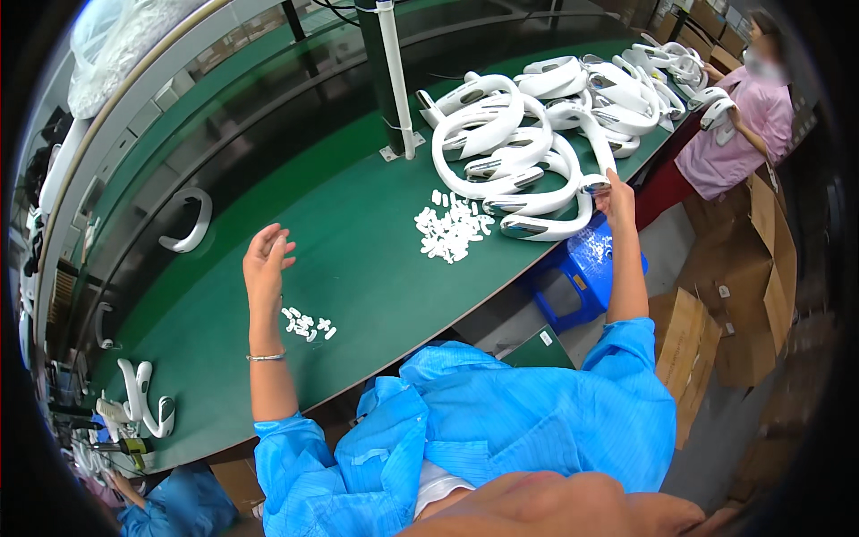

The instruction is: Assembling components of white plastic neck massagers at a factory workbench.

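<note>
At the near right edge of a big heap, my right hand has its fingers closed round the end of a white U-shaped neck fan. Many more neck fans lie tangled to the left of it and beyond. My left hand hovers over the green table on the left, fingers loosely bent and apart, with nothing in it. Close to its wrist lies a small group of little white plastic pieces. A larger pile of similar white pieces sits in front of the heap.
The green table carries a metal post and, far left, a single neck fan. A blue stool and cardboard boxes stand at right. A person in pink holds a neck fan; another person works lower left.
</note>
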A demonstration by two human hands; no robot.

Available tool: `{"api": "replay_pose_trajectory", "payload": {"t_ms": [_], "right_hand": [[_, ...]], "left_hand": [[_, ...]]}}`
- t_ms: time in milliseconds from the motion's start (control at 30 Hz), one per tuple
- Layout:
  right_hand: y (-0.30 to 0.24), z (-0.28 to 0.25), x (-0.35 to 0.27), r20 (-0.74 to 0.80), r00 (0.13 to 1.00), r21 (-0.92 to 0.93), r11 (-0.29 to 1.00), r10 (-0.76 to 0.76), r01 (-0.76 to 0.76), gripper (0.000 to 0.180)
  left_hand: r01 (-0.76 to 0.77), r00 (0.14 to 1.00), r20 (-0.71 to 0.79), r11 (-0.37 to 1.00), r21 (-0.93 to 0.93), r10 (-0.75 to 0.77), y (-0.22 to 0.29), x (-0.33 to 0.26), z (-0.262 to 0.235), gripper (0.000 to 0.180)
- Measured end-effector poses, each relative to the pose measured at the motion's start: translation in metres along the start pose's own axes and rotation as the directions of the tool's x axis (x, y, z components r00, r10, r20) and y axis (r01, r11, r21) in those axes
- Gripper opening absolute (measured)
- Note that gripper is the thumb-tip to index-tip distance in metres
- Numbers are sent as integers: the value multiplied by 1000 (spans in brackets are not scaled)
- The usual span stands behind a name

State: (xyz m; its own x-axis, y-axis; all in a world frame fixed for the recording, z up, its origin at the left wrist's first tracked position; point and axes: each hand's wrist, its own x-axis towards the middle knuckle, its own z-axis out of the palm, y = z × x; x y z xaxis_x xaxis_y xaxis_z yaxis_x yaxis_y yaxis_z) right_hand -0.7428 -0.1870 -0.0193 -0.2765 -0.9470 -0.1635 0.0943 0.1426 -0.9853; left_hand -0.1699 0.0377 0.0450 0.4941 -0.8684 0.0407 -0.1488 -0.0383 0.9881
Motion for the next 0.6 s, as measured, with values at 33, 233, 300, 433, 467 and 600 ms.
{"api": "replay_pose_trajectory", "payload": {"t_ms": [33,233,300,433,467,600], "right_hand": [[1,2,-2,-17,999,-7,999,40,-40,45],[9,-6,5,-113,994,-322,946,10,-46,69],[9,-8,4,-91,992,-163,982,82,-96,70],[6,-1,-10,-137,990,-108,993,27,-42,68],[6,-1,-11,-137,990,-87,996,26,-38,66],[-2,6,-14,-72,993,61,994,93,-89,59]], "left_hand": [[14,1000,-18,1000,1,-14,-2,1,-3,37],[80,995,-65,996,49,-77,-24,6,-38,40],[99,991,-97,992,76,-91,-33,6,-53,40],[154,978,-152,985,83,-140,-46,5,-79,39],[164,974,-170,983,86,-148,-49,6,-86,39],[195,955,-243,977,88,-169,-56,7,-111,38]]}}
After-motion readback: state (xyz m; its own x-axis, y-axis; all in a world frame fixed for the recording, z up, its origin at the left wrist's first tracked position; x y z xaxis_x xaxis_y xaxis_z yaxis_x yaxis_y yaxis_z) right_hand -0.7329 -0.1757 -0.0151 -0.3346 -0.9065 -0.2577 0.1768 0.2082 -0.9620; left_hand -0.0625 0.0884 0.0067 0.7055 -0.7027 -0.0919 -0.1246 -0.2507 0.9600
